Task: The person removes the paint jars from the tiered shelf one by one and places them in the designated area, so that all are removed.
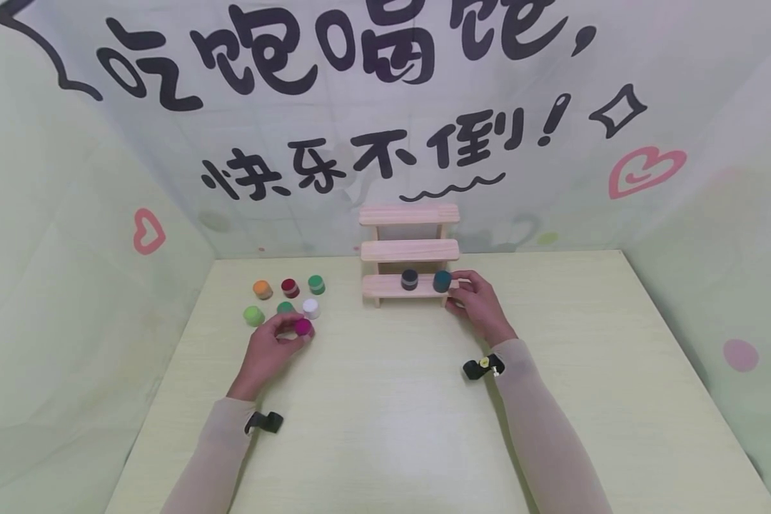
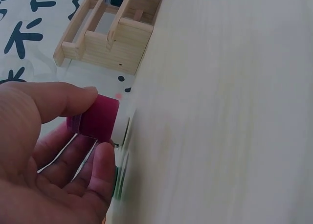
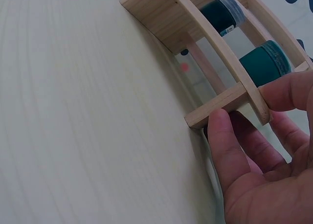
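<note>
My left hand [image 1: 274, 352] pinches a small jar with a magenta lid [image 1: 303, 327] between thumb and fingers, over the table at the left. In the left wrist view this magenta jar [image 2: 101, 117] is tilted on its side. A three-step wooden stand [image 1: 411, 250] is against the back cloth. My right hand [image 1: 482, 308] grips the right end of its lowest step, thumb at the board's end and fingers by the leg [image 3: 217, 106]. On that step stand a dark, nearly black jar [image 1: 409, 279] and a teal jar [image 1: 442, 281]; the teal one is beside my right thumb.
Several more small jars stand at the left of the table [image 1: 385, 400]: orange [image 1: 262, 289], dark red [image 1: 290, 288], green [image 1: 316, 284], light green [image 1: 253, 315] and white [image 1: 311, 308]. Another green jar [image 1: 285, 307] is close behind my left fingers. Printed cloth hangs around the table.
</note>
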`<state>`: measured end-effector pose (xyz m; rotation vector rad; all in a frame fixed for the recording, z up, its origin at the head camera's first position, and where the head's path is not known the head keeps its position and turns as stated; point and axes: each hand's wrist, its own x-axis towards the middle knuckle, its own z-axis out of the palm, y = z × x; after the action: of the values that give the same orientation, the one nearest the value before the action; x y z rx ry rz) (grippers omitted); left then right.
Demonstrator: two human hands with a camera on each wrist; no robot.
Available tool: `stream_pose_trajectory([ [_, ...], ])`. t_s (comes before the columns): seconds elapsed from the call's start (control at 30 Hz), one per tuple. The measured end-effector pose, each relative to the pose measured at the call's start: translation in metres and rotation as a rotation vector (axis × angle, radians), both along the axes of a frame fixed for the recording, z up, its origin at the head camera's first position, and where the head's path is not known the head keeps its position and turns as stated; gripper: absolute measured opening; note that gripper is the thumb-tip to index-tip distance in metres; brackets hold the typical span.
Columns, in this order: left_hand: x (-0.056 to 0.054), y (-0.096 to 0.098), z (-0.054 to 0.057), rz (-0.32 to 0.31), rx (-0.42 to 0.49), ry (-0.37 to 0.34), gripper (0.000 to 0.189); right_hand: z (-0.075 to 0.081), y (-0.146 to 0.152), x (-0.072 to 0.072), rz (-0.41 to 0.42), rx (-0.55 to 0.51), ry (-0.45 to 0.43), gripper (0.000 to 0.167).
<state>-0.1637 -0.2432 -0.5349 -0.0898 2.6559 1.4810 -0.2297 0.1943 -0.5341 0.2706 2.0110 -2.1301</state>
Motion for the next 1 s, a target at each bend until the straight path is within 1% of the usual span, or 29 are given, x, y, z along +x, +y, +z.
stream_pose_trajectory([
  [0.2,0.001,-0.003,-0.002,0.003,0.018,-0.065,0.048,0.001,0.000,-0.001,0.000,0.012,-0.012,0.034],
  [0.3,0.000,-0.004,-0.005,-0.003,0.018,-0.082,0.048,0.001,0.000,0.000,0.003,0.020,-0.014,0.034],
  [0.47,-0.001,-0.006,-0.009,-0.021,0.007,-0.083,0.047,0.002,0.000,-0.001,0.008,0.021,-0.016,0.035],
  [0.63,-0.001,-0.006,-0.012,-0.036,0.008,-0.062,0.046,0.002,0.000,-0.001,0.008,0.019,-0.015,0.035],
  [0.73,-0.001,-0.006,-0.011,-0.038,0.007,-0.059,0.047,0.002,0.000,-0.001,0.007,0.020,-0.013,0.035],
  [1.0,0.000,-0.004,-0.006,-0.035,0.005,-0.079,0.051,0.003,0.000,-0.001,0.009,0.023,-0.017,0.035],
])
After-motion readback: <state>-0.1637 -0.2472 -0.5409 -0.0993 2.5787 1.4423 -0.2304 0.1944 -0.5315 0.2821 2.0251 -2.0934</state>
